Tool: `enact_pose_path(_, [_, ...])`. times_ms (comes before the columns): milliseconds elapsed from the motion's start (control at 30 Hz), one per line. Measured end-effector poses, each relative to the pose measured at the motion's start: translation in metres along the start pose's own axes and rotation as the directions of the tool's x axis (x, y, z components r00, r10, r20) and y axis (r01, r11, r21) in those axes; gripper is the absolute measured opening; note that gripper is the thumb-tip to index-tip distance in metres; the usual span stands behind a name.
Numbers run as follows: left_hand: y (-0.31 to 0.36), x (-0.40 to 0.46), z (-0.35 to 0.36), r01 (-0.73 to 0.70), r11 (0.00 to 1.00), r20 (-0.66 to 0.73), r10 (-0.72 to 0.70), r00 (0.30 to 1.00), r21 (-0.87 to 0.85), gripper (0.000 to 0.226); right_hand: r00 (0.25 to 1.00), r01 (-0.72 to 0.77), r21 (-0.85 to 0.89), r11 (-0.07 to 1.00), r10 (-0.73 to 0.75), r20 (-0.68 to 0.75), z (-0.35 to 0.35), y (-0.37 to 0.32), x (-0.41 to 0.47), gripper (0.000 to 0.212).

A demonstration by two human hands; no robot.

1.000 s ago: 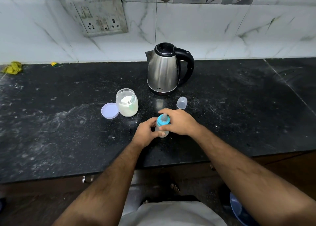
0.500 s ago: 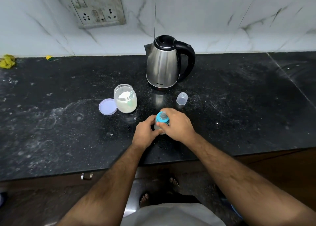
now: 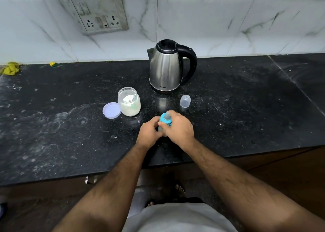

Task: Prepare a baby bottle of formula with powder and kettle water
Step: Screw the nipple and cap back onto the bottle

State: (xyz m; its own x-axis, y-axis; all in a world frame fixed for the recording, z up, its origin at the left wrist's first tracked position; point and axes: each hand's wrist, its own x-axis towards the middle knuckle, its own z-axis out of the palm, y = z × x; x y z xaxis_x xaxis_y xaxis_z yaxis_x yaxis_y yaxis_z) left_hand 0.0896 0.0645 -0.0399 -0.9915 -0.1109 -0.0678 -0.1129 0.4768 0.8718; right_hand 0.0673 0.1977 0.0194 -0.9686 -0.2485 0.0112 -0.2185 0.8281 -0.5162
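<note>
Baby bottle (image 3: 162, 126) is standing on the black desk (image 3: 52, 126) just below the middle of the frame, with both hands on it. Left hand (image 3: 149, 133) is wrapped around the lower body, looks like it's just there to keep the bottle from spinning. Right hand (image 3: 177, 128) is closed over the blue collar (image 3: 165, 122), thumb and fingers pinching the ring, so I'd guess it's twisting the teat top on or off. Can't tell which, and the bottle's contents are hidden by the hands.

The bottle's long axis is upright, teat (image 3: 167, 115) pointing up and leaning slightly toward the top of the frame.

Everything else is parked in reach: open powder jar (image 3: 129, 102) up and to the left with its lid (image 3: 111, 110) touching it, clear bottle cap (image 3: 185, 100) up and to the right, steel kettle (image 3: 167, 68) behind, handle to the right.
</note>
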Motion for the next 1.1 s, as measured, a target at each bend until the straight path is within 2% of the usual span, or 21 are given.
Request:
enact_pose_path(167, [0.005,-0.002,-0.001,0.021,0.999,0.010,-0.021,1.000,-0.031,0.049,0.997,0.018,-0.036,0.999,-0.015,0.071,-0.010,-0.001,0.004,0.047])
enact_pose_path(367, [0.003,0.000,-0.001,0.061,0.992,0.035,-0.058,0.998,-0.110,0.053,0.985,0.021,0.036,0.999,-0.027,0.170,-0.026,0.005,0.009,0.040])
enact_pose_path(600, [0.004,-0.005,0.010,0.054,0.995,-0.106,-0.062,0.992,-0.078,0.042,0.995,0.071,-0.026,0.997,-0.069,0.071,-0.010,0.004,0.004,0.043])
enact_pose_path(767, [0.006,-0.008,0.010,0.030,0.999,-0.131,-0.033,0.991,-0.018,0.036,0.999,0.042,0.060,0.997,-0.043,0.009,-0.002,0.003,-0.003,0.044])
enact_pose_path(867, [0.008,-0.007,0.009,0.049,0.998,-0.105,-0.052,0.993,-0.026,0.044,0.998,0.045,0.080,0.996,-0.048,0.039,-0.005,0.006,0.000,0.045])
enact_pose_path(967, [0.008,-0.007,0.007,0.069,0.996,-0.065,-0.073,0.995,-0.061,0.053,0.992,0.033,0.028,0.999,-0.036,0.118,-0.013,0.007,0.006,0.047])
enact_pose_path(1100, [0.010,-0.008,0.007,0.072,0.993,-0.029,-0.075,0.997,-0.094,0.054,0.982,0.038,0.048,0.998,-0.047,0.184,-0.019,0.011,0.009,0.045])
